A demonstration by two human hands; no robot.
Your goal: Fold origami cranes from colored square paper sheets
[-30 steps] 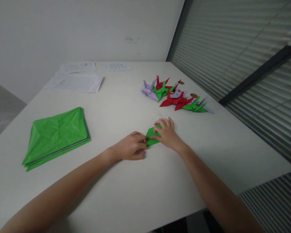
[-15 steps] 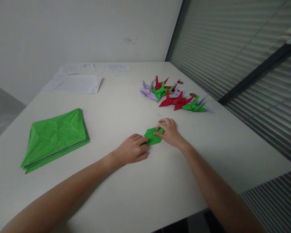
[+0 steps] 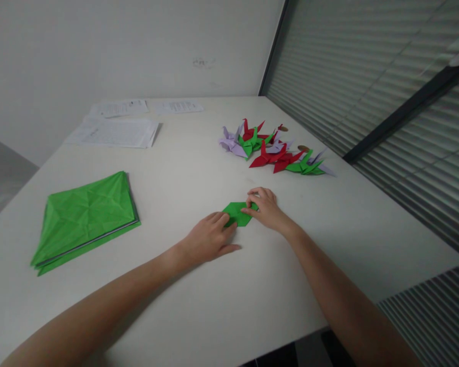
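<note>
A small folded green paper [image 3: 236, 213] lies flat on the white table [image 3: 222, 300] in front of me. My left hand [image 3: 208, 238] rests on the table with its fingers stretched out, the fingertips pressing on the paper's near left edge. My right hand [image 3: 265, 208] has its fingers curled and pinches the right end of the same green paper.
A stack of green paper sheets [image 3: 86, 215] lies at the left. Several folded paper cranes [image 3: 272, 150] in red, green and lilac sit at the back right. Printed white pages [image 3: 115, 131] lie at the far side. Slatted blinds [image 3: 371, 81] run along the right.
My left hand has opened from a curled grip and slid back toward me, so more of the green paper shows. My right hand stays on the paper's right end.
</note>
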